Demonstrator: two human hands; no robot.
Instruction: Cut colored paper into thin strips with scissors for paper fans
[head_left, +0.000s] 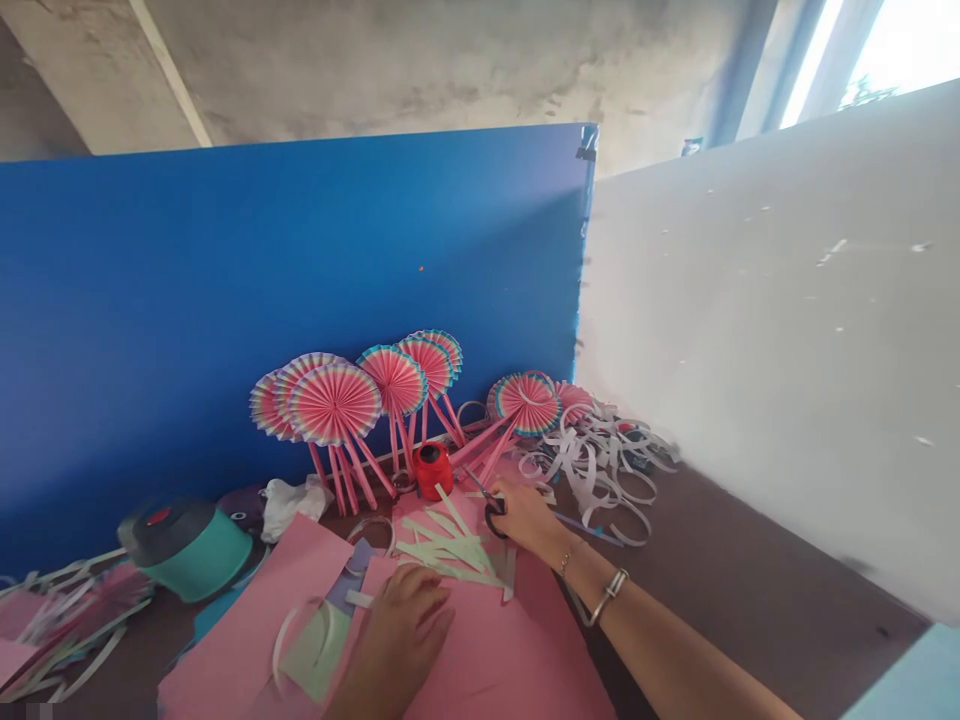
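My right hand [525, 515] grips a pair of scissors [494, 508] by its black handles, the blades pointing away toward a red round container with a dark top [433, 470]. My left hand [405, 625] lies on a large pink paper sheet [502, 650], fingers slightly bent and nothing visible in them. Between the hands and the red container, several pale green paper strips [454, 550] are scattered over the pink paper. Left of my left hand are another pink sheet [255, 610] and a light green paper piece [316, 645].
Folded pink paper fans [335, 403] on pink sticks lean against a blue board [300, 250]. Curled white paper strips [581, 460] are heaped before the white partition [787, 350]. A teal and grey device [199, 550] stands at left, near more paper scraps [82, 620].
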